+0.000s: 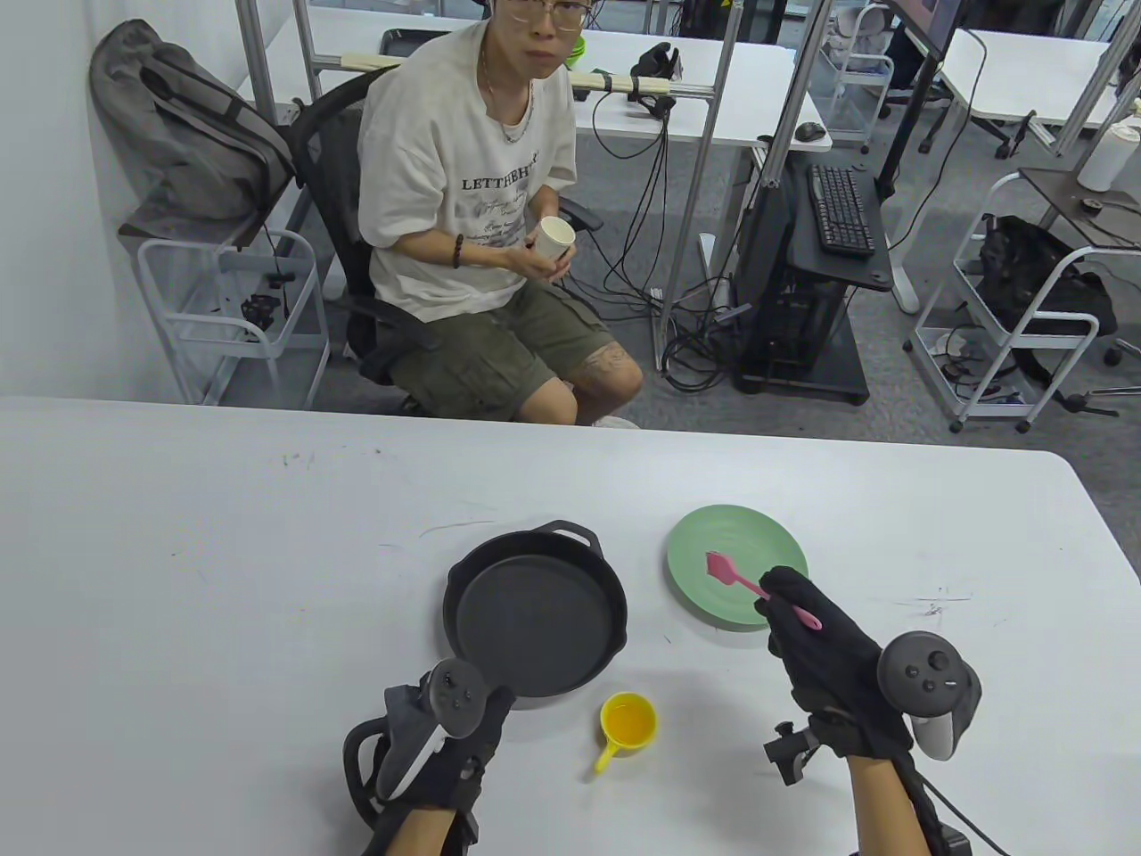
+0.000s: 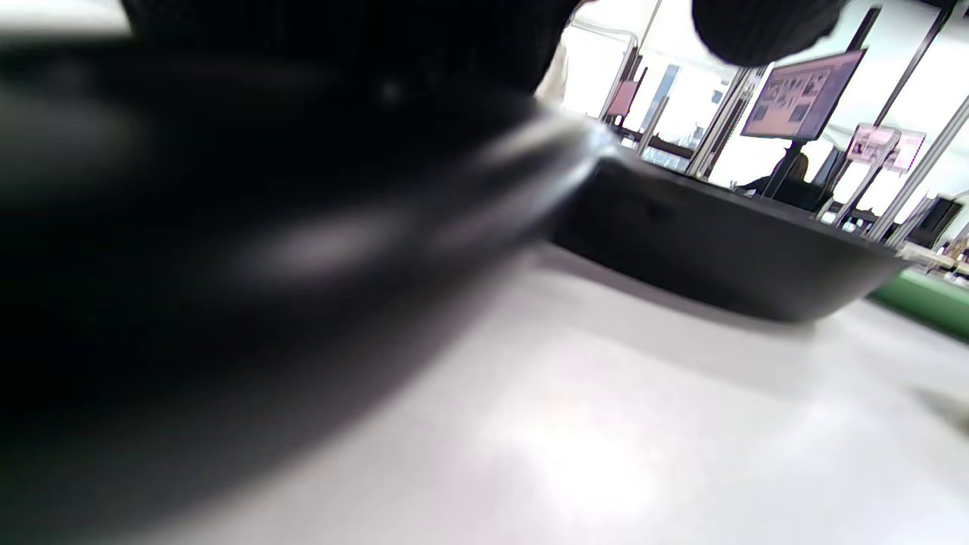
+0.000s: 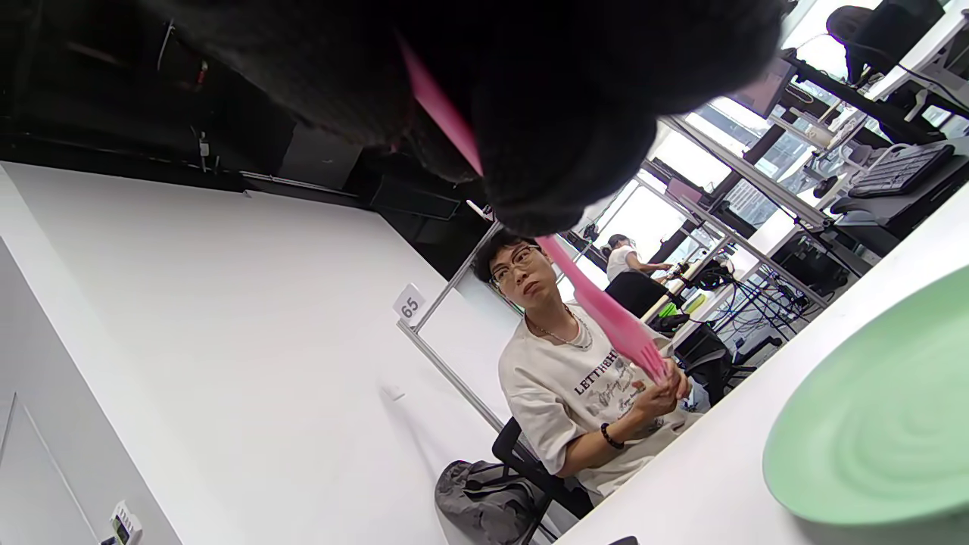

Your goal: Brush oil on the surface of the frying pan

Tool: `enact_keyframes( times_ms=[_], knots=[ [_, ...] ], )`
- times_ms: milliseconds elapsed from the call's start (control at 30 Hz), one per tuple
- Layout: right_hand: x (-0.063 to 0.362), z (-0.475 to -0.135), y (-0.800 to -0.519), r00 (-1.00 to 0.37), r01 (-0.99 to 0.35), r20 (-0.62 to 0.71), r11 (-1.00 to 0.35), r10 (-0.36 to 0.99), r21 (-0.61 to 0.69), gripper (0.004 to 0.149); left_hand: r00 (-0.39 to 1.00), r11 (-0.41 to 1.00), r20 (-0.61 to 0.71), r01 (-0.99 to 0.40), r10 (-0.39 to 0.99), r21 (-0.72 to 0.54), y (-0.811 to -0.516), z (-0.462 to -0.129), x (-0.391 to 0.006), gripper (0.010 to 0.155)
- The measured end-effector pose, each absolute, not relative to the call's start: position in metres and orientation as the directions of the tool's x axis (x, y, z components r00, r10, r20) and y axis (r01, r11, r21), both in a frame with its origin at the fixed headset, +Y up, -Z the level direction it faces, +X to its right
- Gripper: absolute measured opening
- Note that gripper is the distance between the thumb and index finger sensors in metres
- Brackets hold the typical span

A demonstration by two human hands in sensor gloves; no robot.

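Note:
A black cast-iron frying pan point(image 1: 533, 611) sits on the white table point(image 1: 223, 580); its side wall shows in the left wrist view point(image 2: 719, 250). My left hand point(image 1: 472, 727) grips the pan's handle at the near rim; the handle fills the left wrist view as a blur point(image 2: 265, 227). My right hand point(image 1: 807, 637) holds a pink silicone brush point(image 1: 740, 580) by its handle, bristle end raised over the green plate point(image 1: 695, 544). In the right wrist view the brush point(image 3: 606, 310) sticks out from under my gloved fingers point(image 3: 545, 113). A small yellow cup of oil point(image 1: 628, 720) stands near the pan.
The green plate's rim shows in the right wrist view point(image 3: 870, 424). A seated person point(image 1: 481, 223) holding a paper cup faces the table's far edge. Shelving, a chair and desks stand beyond the table.

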State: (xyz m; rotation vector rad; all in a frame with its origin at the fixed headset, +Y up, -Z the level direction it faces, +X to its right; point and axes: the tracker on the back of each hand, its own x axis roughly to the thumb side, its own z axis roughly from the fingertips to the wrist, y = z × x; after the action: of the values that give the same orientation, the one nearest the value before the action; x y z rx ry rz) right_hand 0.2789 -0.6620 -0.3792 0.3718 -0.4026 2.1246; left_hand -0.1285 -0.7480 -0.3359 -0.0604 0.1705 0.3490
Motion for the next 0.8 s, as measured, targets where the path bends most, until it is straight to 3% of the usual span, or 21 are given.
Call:
enact_keyframes(
  times_ms=[333,800],
  knots=[
    [0.283,-0.38,-0.662,-0.636,-0.759,0.396,-0.629,0.662,-0.167,0.047,0.924,0.927,-0.079,-0.373,0.374,0.032,-0.736,-0.331,-0.127,0.08],
    [0.306,-0.418,-0.677,-0.858,-0.474,0.295,-0.87,0.421,-0.135,0.052,0.913,0.914,-0.048,-0.406,0.406,-0.012,-0.736,-0.33,-0.133,0.08]
  ],
)
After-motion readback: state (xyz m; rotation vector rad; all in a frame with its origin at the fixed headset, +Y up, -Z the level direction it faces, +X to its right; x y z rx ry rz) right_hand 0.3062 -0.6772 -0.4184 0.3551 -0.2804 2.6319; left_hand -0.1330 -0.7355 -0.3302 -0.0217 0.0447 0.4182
